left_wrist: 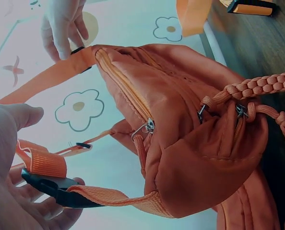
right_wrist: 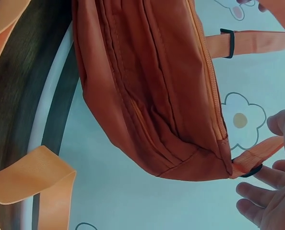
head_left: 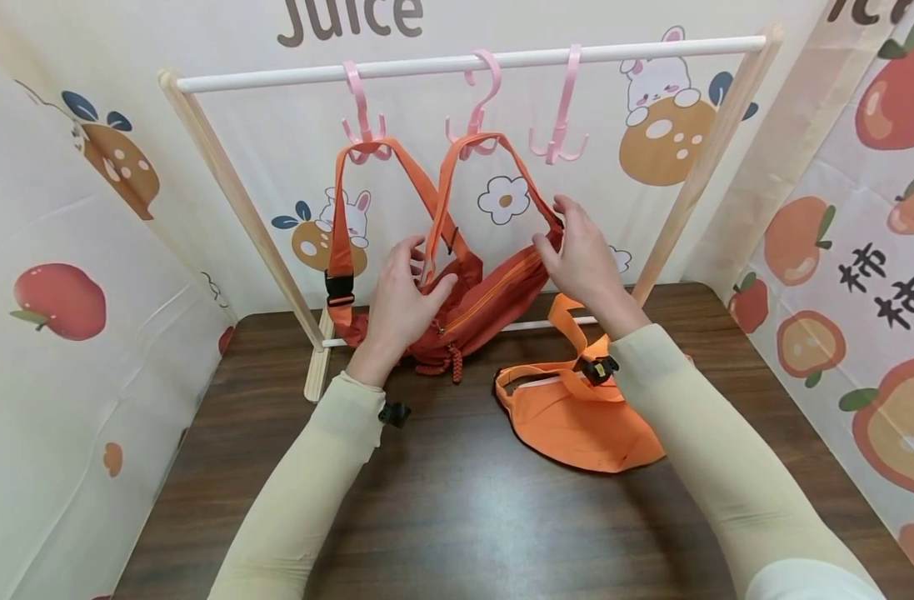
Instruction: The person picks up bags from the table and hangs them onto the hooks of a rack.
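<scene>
A rust-orange sling bag (head_left: 494, 304) hangs by its orange strap from the middle pink hook (head_left: 475, 125). At its left side is my left hand (head_left: 400, 296), fingers behind the strap and thumb spread apart. The left wrist view shows the strap's black buckle (left_wrist: 68, 194) lying against those fingers. My right hand (head_left: 580, 254) is at the bag's upper right end, its fingertips beside the strap's black slider (right_wrist: 252, 171), thumb apart. Behind the left hand, another orange bag hangs by its strap (head_left: 342, 225) from the left hook (head_left: 362, 125), its body partly hidden.
A bright orange waist bag (head_left: 584, 425) lies on the dark wooden table (head_left: 457, 517) at the right, under my right forearm. The rack has a white top bar (head_left: 277, 77) and wooden legs. The right pink hook (head_left: 561, 117) bears nothing. Printed cloth walls stand around.
</scene>
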A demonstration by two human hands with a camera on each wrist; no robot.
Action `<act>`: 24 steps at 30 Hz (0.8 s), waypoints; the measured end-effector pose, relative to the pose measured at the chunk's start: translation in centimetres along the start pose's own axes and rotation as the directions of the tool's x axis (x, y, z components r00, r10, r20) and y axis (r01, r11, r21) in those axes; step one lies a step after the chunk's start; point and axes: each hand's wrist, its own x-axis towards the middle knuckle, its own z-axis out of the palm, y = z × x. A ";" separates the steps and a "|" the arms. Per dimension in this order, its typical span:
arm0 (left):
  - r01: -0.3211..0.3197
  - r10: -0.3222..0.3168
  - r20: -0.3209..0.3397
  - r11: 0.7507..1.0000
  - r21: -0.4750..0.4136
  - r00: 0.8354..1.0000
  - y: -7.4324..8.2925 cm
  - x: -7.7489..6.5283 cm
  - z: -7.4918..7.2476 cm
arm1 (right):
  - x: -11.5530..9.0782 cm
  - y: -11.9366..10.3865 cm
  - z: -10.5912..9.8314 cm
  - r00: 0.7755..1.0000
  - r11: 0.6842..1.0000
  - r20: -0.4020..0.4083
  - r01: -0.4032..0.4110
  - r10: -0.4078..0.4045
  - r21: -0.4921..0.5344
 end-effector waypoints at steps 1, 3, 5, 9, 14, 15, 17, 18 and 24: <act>0.003 -0.003 -0.001 1.000 0.002 1.000 0.0 -0.1 0.0 | -0.1 0.0 -0.1 1.000 1.000 -0.002 0.004 -0.004 -0.003; 0.010 -0.010 0.001 1.000 0.006 1.000 0.1 -0.2 -0.1 | -0.4 -0.1 -0.2 1.000 1.000 -0.009 0.013 -0.013 -0.005; 0.012 -0.012 -0.001 1.000 0.005 1.000 0.1 -0.3 -0.2 | -0.7 -0.2 -0.3 1.000 1.000 -0.010 0.020 -0.020 -0.007; 0.012 -0.012 -0.006 1.000 0.007 1.000 0.1 -0.5 -0.3 | -1.2 -0.3 -0.6 0.999 0.999 -0.015 0.043 -0.043 -0.001; 0.001 -0.001 -0.018 1.000 0.010 1.000 0.2 -0.9 -0.7 | -2.0 -0.4 -1.0 0.999 0.999 -0.011 0.052 -0.052 -0.002; -0.008 0.008 -0.023 1.000 0.013 1.000 0.2 -1.0 -0.8 | -2.2 -0.4 -1.1 0.998 0.999 -0.013 0.054 -0.054 -0.002; -0.026 0.027 -0.036 0.999 0.020 0.999 0.3 -1.2 -0.9 | -2.5 -0.4 -1.2 0.998 0.998 -0.015 0.055 -0.055 0.000; -0.038 0.039 -0.043 0.999 0.026 0.998 0.3 -1.2 -1.0 | -2.6 -0.4 -1.2 0.998 0.998 -0.017 0.056 -0.056 0.001; -0.097 0.100 -0.069 0.994 0.048 0.993 0.3 -1.8 -1.3 | -3.6 0.0 -1.3 0.995 0.996 -0.039 0.092 -0.092 0.013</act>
